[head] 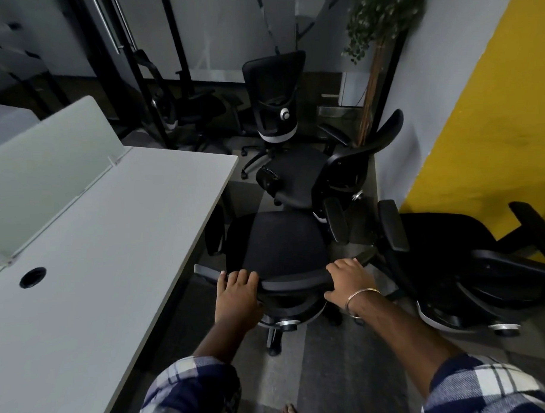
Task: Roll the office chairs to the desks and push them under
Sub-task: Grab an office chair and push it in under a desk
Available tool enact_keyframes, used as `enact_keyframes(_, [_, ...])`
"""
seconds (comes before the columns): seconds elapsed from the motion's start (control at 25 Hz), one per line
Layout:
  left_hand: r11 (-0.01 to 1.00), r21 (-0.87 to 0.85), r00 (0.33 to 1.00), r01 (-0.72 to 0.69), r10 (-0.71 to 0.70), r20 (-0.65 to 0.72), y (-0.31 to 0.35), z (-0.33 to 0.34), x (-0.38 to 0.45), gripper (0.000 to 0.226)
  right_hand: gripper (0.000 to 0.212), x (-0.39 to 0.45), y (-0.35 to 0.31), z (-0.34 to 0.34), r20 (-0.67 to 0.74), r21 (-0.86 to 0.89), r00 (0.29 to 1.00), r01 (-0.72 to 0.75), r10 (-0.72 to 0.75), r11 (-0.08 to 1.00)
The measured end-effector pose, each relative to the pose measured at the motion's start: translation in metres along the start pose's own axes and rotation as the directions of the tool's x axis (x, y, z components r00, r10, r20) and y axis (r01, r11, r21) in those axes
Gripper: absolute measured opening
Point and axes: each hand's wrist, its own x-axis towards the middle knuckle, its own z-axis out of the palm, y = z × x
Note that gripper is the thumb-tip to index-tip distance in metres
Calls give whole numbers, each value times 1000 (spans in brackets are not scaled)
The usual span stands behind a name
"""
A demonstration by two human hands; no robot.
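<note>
- A black office chair (pixel 282 246) is seen from behind and above, standing on the carpet just beside the right edge of a grey desk (pixel 112 242), not under it.
- The top rail of the chair's backrest is gripped by the left hand (pixel 237 295) at its left end; the fingers are curled over the rail's upper edge, with the palm behind the backrest.
- The rail's right end is held by the right hand (pixel 349 281); its fingers are wrapped over the top towards the seat side, and the thumb is set against the rear face.
- The rail thus runs between the two hands, with the seat lying beyond the fingertips.
- A metal bangle (pixel 361 299) is worn on the right wrist, and checked sleeves (pixel 191 391) cover both forearms.
- A frosted divider panel (pixel 41 171) is mounted along the desk's far side, and a round cable hole (pixel 32 277) is cut in the top.
- Further black chairs are crowded close by: one (pixel 273 101) ahead, one (pixel 356 172) beside the wall, one (pixel 471 276) at the right.
- A yellow wall section (pixel 493 106) and a hanging plant (pixel 379 17) are seen at the upper right.
</note>
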Motion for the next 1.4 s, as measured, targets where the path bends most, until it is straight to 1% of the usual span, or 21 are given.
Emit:
enact_keyframes(0.16, [1000,-31,1000,3,-2,27,4,-2,-13,64,66,-19,-11,1,5,41,1000,17,-17,999])
enact_keyframes(0.32, [999,-34,999,21,-20,32,16,-6,-34,59,65,-45,-15,2,6,75,1000,16,-17,997])
enact_keyframes(0.44, [999,-27,999,35,-34,38,25,-3,-59,60,68,-72,-14,14,2,79,1000,18,-18,997])
enact_keyframes(0.64, [997,-26,997,69,-68,34,36,8,-110,68,69,-121,-15,40,-45,87,998,58,-54,995])
enact_keyframes(0.8, [993,-4,993,117,-117,24,23,13,-148,77,71,-149,-39,49,-109,106,987,132,-121,986])
enact_keyframes(0.88, [989,1,989,147,-147,31,14,15,-173,82,69,-169,-55,55,-121,110,985,138,-125,984])
enact_keyframes(1.16, [981,-77,983,179,-181,-22,6,43,-287,67,58,-259,-87,103,-176,77,972,171,-155,982])
enact_keyframes(1.4, [981,-95,985,167,-171,-32,3,43,-381,59,56,-331,-116,127,-170,66,976,147,-134,987])
